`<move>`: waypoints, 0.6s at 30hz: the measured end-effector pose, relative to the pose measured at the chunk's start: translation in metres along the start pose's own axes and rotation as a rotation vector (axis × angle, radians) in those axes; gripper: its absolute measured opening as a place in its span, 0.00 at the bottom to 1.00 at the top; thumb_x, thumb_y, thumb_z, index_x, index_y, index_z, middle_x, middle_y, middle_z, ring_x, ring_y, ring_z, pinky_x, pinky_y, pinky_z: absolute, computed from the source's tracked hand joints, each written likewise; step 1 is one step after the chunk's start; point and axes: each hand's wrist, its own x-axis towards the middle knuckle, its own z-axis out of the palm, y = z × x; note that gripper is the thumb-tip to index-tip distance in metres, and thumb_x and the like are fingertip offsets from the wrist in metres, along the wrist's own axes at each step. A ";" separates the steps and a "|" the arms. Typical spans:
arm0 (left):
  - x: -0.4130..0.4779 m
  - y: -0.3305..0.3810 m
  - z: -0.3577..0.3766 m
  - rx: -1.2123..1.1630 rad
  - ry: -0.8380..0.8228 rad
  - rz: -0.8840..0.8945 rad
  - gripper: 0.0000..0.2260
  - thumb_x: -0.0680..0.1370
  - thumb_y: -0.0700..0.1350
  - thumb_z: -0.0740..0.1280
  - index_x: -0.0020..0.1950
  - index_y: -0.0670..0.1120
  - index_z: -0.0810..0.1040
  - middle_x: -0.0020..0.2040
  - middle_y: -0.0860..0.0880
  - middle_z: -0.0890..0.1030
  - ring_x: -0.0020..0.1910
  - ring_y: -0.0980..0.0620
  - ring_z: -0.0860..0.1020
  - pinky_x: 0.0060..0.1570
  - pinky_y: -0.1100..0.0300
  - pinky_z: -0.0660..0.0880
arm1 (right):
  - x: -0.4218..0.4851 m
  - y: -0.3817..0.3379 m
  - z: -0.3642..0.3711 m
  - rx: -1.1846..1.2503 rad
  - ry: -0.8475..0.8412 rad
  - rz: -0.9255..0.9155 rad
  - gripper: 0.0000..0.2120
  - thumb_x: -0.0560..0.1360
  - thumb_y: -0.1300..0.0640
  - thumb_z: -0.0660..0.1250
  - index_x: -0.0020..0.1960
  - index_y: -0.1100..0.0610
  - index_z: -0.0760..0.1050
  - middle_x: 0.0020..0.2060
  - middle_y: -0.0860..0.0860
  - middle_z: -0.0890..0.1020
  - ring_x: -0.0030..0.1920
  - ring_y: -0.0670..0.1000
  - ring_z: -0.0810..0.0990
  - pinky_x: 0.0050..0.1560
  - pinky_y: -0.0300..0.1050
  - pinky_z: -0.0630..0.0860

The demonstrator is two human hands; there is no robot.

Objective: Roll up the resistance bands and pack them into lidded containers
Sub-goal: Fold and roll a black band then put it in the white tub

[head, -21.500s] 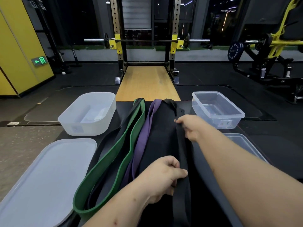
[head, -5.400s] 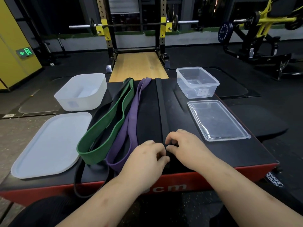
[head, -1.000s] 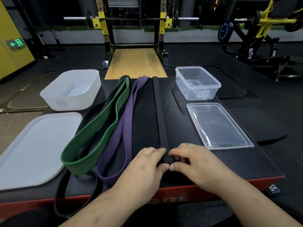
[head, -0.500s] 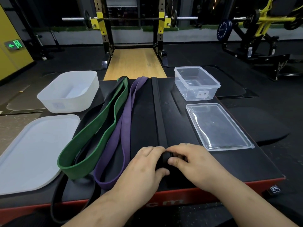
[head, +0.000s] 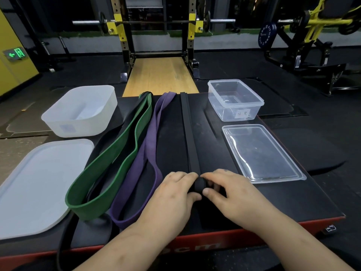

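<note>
A narrow black resistance band (head: 189,133) lies straight down the middle of the black platform (head: 273,196). Its near end is wound into a small roll (head: 199,185). My left hand (head: 175,194) and my right hand (head: 228,190) pinch that roll from either side with fingers and thumbs. A green band (head: 115,163) and a purple band (head: 148,153) lie stretched out to the left, with another black band (head: 64,247) partly under them. A clear container (head: 235,100) stands at the far right, its clear lid (head: 261,153) flat in front of it.
A white tub (head: 80,112) stands at the far left with its white lid (head: 37,184) lying nearer me. The platform has a red front edge (head: 214,243). Behind it are a squat rack with barbell (head: 156,22) and a wooden lifting deck.
The roll at the black band's near end has grown a little and moved slightly away from me as both hands turn it. The other bands and containers stay put.
</note>
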 end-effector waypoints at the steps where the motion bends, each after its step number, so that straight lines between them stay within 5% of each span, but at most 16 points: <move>1: 0.003 0.001 -0.001 0.013 0.003 -0.013 0.20 0.80 0.50 0.69 0.72 0.50 0.74 0.63 0.53 0.76 0.64 0.55 0.70 0.63 0.70 0.59 | 0.000 0.000 0.000 0.008 -0.010 0.011 0.23 0.78 0.46 0.71 0.72 0.37 0.71 0.47 0.36 0.75 0.52 0.39 0.75 0.51 0.31 0.70; 4: 0.005 -0.002 -0.001 -0.021 0.031 -0.004 0.22 0.83 0.54 0.64 0.76 0.53 0.68 0.68 0.56 0.71 0.68 0.58 0.65 0.63 0.73 0.54 | 0.002 -0.003 0.000 0.001 -0.041 0.016 0.29 0.75 0.46 0.74 0.72 0.32 0.68 0.46 0.34 0.74 0.53 0.35 0.73 0.51 0.30 0.69; 12: 0.005 -0.004 -0.003 -0.009 -0.011 -0.006 0.24 0.81 0.51 0.67 0.77 0.54 0.67 0.70 0.57 0.72 0.69 0.59 0.64 0.62 0.74 0.53 | 0.003 -0.007 0.003 -0.004 0.005 -0.023 0.21 0.78 0.50 0.72 0.68 0.37 0.74 0.43 0.39 0.76 0.51 0.37 0.74 0.49 0.29 0.68; 18: -0.014 0.004 -0.005 -0.043 0.006 0.024 0.20 0.81 0.51 0.67 0.73 0.53 0.72 0.64 0.57 0.76 0.65 0.57 0.68 0.63 0.69 0.62 | -0.014 -0.006 -0.001 0.008 -0.032 -0.070 0.19 0.76 0.47 0.72 0.65 0.36 0.73 0.42 0.40 0.76 0.49 0.41 0.77 0.49 0.35 0.73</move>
